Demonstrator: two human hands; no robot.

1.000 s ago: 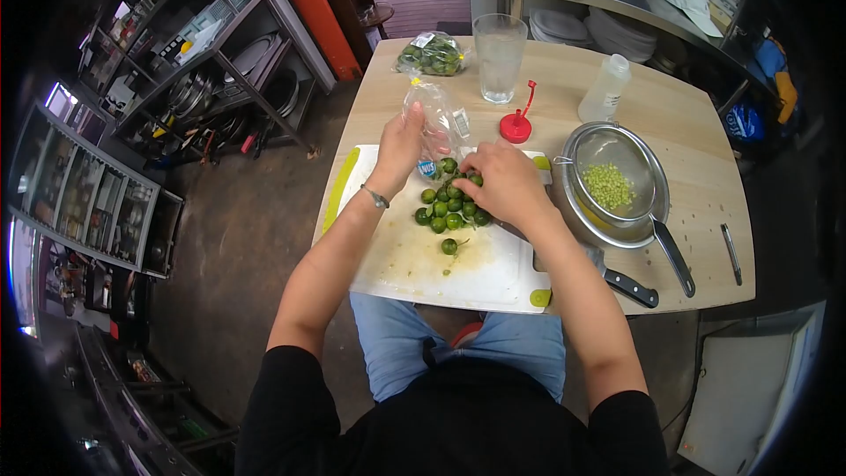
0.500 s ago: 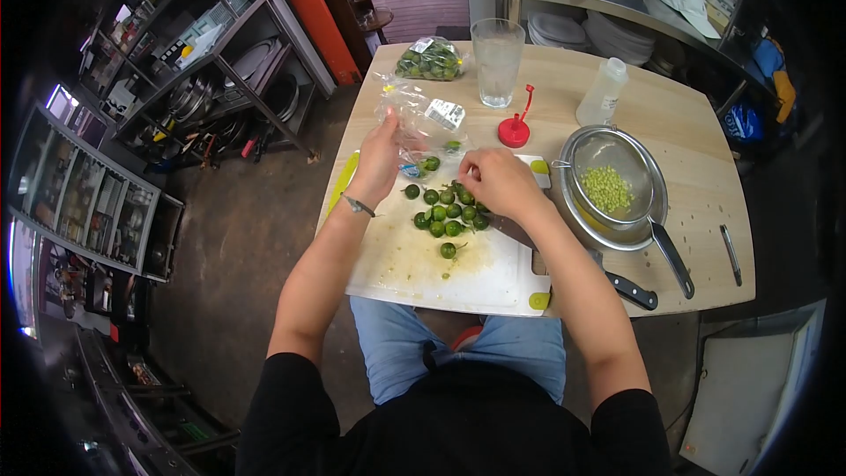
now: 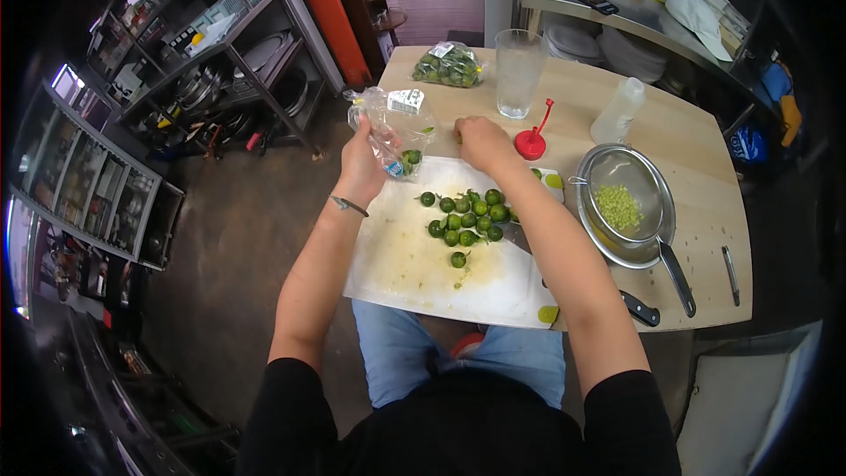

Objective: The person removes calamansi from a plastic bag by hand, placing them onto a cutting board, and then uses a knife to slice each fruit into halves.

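Observation:
My left hand point(image 3: 359, 163) grips a clear plastic bag point(image 3: 407, 128) with a white label, raised over the back left of the cutting board point(image 3: 397, 256). A couple of small green limes point(image 3: 411, 158) sit low in the bag. To its right, my right hand point(image 3: 483, 143) is just past the board's back edge, fingers curled together; what they hold, if anything, is hidden. Several small green limes point(image 3: 469, 220) lie clustered on the white board, one of them point(image 3: 458, 259) apart and nearer to me. Wet yellowish stains and small bits mark the board.
Behind stand a full bag of limes point(image 3: 448, 65), a tall glass point(image 3: 519, 75), a red squeeze-bottle cap point(image 3: 530, 143) and its bottle point(image 3: 619, 112). At right are a strainer point(image 3: 619, 198) of pale green bits over a metal bowl point(image 3: 592, 236), a knife point(image 3: 640, 308) and a pen point(image 3: 730, 275).
My left hand has carried the bag left, away from the lime cluster. My right hand has gone from beside the cluster to beyond the board's back edge. The camera view has shifted slightly.

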